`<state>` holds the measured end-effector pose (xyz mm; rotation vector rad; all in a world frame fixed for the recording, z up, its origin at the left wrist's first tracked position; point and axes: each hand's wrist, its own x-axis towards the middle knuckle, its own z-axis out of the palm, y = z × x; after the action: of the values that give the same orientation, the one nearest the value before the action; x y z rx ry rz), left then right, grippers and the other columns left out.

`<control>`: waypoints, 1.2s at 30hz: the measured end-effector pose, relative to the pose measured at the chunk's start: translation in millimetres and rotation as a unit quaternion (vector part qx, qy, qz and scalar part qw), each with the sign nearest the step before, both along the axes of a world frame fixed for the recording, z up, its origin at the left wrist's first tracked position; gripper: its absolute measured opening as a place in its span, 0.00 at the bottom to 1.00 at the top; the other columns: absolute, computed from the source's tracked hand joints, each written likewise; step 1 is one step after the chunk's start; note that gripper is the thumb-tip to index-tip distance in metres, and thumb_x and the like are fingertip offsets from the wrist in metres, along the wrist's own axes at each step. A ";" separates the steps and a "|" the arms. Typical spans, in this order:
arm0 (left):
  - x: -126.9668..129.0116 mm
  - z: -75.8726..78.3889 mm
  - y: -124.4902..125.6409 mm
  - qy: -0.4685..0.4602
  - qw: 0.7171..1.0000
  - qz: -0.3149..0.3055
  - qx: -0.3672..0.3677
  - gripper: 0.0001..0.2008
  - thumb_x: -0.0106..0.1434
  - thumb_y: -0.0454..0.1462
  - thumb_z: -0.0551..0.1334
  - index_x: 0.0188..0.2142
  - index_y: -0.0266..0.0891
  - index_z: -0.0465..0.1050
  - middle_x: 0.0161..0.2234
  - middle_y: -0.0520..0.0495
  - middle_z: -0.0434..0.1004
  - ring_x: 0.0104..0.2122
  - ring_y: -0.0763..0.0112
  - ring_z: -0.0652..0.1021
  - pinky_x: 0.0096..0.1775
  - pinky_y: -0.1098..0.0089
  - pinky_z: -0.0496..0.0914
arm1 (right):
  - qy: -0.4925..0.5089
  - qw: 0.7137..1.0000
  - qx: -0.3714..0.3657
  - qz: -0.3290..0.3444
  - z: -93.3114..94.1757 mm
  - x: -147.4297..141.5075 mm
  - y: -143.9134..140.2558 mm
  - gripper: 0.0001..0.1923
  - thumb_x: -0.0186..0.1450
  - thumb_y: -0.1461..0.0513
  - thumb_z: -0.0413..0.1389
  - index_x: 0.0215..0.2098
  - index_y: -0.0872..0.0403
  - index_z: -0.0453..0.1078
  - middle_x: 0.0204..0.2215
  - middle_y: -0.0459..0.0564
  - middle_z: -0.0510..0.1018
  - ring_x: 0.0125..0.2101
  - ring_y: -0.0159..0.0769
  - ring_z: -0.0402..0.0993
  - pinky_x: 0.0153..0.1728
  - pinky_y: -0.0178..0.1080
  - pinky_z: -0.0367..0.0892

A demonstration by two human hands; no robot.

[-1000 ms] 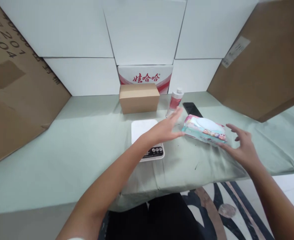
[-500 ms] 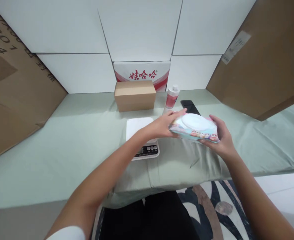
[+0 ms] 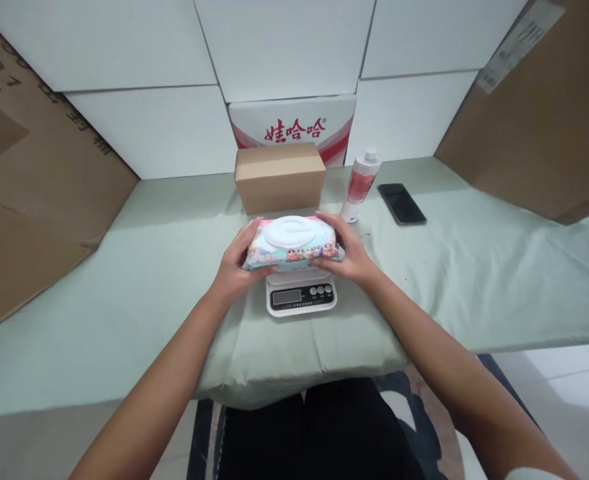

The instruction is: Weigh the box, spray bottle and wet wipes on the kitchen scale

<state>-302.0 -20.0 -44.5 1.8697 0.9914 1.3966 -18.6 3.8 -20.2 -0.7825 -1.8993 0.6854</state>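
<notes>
A pack of wet wipes with a white oval lid and cartoon figures along its side is gripped from both ends. My left hand closes around its left end, and my right hand around its right end. Directly beneath the pack is a white kitchen scale; its display and buttons show in front, while its weighing plate is mostly covered. Whether the pack touches the plate I cannot tell.
Behind the scale stands a brown cardboard box. A bottle with a pink label is to its right, then a black phone. Large cardboard panels flank the cloth-covered table, and a red-and-white carton is at the back.
Both hands have carried the wet wipes pack leftward, from right of the scale to over it. The phone and the scale's front are now uncovered. The camera view has shifted slightly.
</notes>
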 end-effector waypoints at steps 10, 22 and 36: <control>-17.4 4.5 5.4 -0.002 0.997 -0.041 -0.069 0.72 0.40 0.58 0.81 0.77 0.53 0.44 0.79 0.36 0.40 0.78 0.42 0.47 0.75 0.46 0.49 | 0.043 0.998 -0.053 -0.014 -7.7 31.8 2.1 0.55 0.60 0.32 0.61 0.77 0.38 0.50 0.69 0.55 0.66 0.30 0.32 0.71 0.36 0.44 0.76; 2.4 14.6 -5.7 0.006 0.996 -0.005 -0.087 0.67 0.42 0.58 0.81 0.75 0.46 0.54 0.73 0.33 0.61 0.72 0.40 0.65 0.70 0.48 0.64 | 0.083 0.988 -0.129 0.013 -8.1 3.0 -15.1 0.62 0.52 0.34 0.70 0.76 0.45 0.53 0.72 0.60 0.61 0.59 0.55 0.77 0.53 0.52 0.81; 255.8 44.3 14.7 0.172 0.954 -0.222 -0.103 0.51 0.63 0.37 0.69 0.77 0.44 0.41 0.78 0.32 0.43 0.78 0.49 0.47 0.74 0.48 0.57 | 0.075 0.950 -0.119 -0.280 -10.3 250.1 -76.3 0.50 0.46 0.48 0.78 0.66 0.39 0.71 0.66 0.54 0.72 0.65 0.64 0.69 0.64 0.69 0.68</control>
<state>-46.2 -5.3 -0.2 2.0505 0.7674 0.6953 231.5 -72.5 -30.5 -1.3164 -1.3724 0.5942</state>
